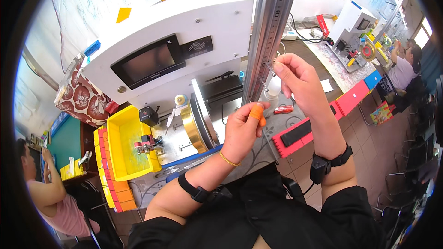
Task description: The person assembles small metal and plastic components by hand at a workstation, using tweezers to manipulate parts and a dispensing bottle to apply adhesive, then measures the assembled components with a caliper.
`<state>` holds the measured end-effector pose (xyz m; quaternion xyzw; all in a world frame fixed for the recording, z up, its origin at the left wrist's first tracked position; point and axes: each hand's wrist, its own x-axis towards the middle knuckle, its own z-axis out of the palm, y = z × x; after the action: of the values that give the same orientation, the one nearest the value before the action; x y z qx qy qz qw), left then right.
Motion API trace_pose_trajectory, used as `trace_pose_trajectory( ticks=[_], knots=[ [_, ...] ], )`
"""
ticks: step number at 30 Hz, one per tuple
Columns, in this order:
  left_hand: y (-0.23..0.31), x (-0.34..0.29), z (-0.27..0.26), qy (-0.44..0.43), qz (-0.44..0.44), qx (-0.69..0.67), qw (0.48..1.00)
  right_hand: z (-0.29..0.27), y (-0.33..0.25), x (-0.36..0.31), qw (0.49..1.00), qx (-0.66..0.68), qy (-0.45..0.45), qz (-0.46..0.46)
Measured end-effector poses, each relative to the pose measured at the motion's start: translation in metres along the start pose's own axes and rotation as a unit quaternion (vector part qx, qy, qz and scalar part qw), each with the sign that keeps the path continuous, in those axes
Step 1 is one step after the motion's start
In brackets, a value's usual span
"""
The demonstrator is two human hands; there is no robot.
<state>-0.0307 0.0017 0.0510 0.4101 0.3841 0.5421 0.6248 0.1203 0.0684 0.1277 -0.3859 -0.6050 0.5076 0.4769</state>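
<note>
My right hand (299, 80) is raised beside a metal ruler rail (272, 23). Its thumb and forefinger are pinched together close to a small metal hook on the rail; whatever lies between them is too small to name. Lower and to the left, my left hand (244, 129) has its fingers curled together, with orange finger covers (256, 113) on the fingertips. Anything in that pinch is hidden. Left of my left hand stands a brass-coloured wheel (194, 129) on the machine. A white bottle (273, 86) stands behind the hands, close to a small red tube (283, 109).
A white machine housing (217, 23) with a dark screen (150, 62) rises ahead. Left of the wheel sits a yellow bin (117, 129), flanked by orange and yellow blocks (115, 182). A red strip (295, 138) runs along the right. Other people sit at far left and far right.
</note>
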Motion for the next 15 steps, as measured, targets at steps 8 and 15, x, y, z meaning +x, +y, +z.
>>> trace_pose_trajectory(
  ticks=[8, 15],
  knots=[
    [-0.039, -0.019, -0.022, -0.012, -0.078, 0.023, 0.997, -0.002, 0.038, -0.013, 0.999, -0.001, 0.018, 0.039],
    [-0.053, -0.029, -0.044, -0.042, -0.185, 0.056, 0.980, 0.008, 0.049, -0.035, 0.999, -0.029, 0.031, 0.034]
  ],
)
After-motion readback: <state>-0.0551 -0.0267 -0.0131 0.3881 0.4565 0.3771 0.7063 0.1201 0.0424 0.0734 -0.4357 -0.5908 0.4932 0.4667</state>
